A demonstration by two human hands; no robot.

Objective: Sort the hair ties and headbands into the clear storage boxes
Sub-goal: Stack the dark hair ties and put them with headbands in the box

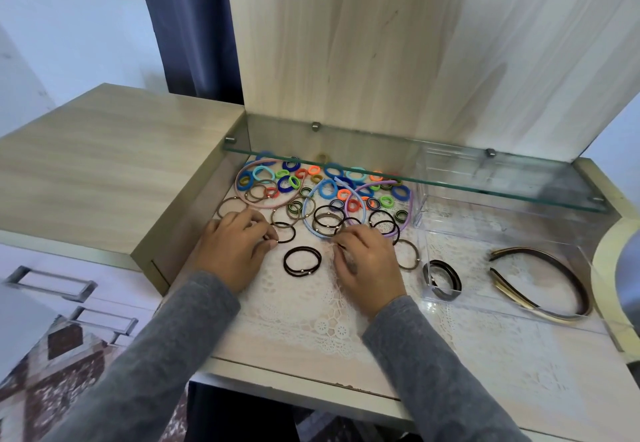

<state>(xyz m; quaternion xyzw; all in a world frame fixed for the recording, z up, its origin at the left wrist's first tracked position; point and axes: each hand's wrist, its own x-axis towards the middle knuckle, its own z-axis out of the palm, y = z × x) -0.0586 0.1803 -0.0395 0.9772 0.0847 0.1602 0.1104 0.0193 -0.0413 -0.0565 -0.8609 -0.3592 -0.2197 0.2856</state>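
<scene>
A heap of colourful hair ties (332, 183) lies at the back of the lace-covered desk, mixed with pink (242, 170), blue (306, 211) and purple (408, 209) headbands. Thin black and brown ties are spread in front of it. My left hand (235, 247) pinches a black hair tie (287, 232). My right hand (367, 261) has its fingers curled on a dark tie at the heap's front edge. Between my hands lies a doubled black tie (302, 261). A clear storage box (464, 244) on the right holds brown and gold headbands (540, 282) and dark bands (441, 279).
A glass shelf (450, 182) runs above the back of the desk, with another clear box (446, 168) under it. A raised wooden block (104, 164) borders the left side. A brown tie (408, 254) lies beside the clear box. A pale round rim (602, 261) stands at far right.
</scene>
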